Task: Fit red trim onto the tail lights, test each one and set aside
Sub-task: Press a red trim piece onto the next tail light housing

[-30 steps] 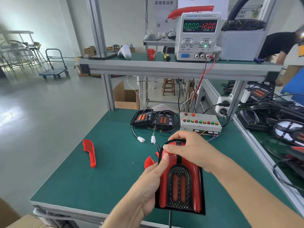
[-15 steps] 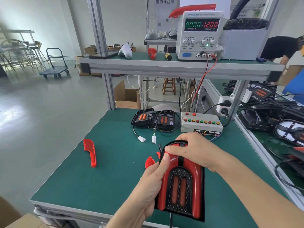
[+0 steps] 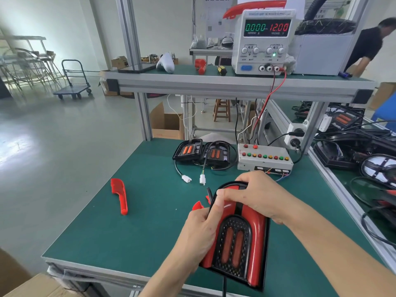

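Head view: both hands, left hand [image 3: 200, 229] and right hand [image 3: 255, 195], clamp the stiff, glossy, light-looking black tail light with red plastic trim [image 3: 236, 243] by its rims, thumbs pressing trim.

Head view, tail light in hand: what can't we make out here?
- Top of the tail light and whether its red trim is seated there: covered by the right hand.
- Its left edge: covered by the left hand.
- Its cable: cut off by the bottom edge of the frame.
- Labels on the button box: too small to read.

Both forearms bare, no sleeves or gloves
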`<move>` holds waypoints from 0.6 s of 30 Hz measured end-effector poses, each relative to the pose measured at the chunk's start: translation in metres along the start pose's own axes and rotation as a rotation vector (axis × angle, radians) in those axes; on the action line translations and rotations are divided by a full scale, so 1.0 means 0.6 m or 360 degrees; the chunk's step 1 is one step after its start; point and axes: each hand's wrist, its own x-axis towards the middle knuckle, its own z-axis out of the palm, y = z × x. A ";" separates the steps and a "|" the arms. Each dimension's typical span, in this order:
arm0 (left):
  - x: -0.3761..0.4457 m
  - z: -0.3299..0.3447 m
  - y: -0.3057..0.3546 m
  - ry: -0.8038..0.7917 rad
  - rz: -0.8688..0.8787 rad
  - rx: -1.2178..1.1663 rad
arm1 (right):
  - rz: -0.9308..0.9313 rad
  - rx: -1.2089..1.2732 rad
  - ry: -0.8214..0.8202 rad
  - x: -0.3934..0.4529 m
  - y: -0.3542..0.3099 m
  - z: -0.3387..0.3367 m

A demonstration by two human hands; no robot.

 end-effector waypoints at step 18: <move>-0.016 -0.036 -0.015 -0.0607 -0.0127 -0.0467 | 0.0352 0.0421 -0.0170 0.015 0.006 -0.042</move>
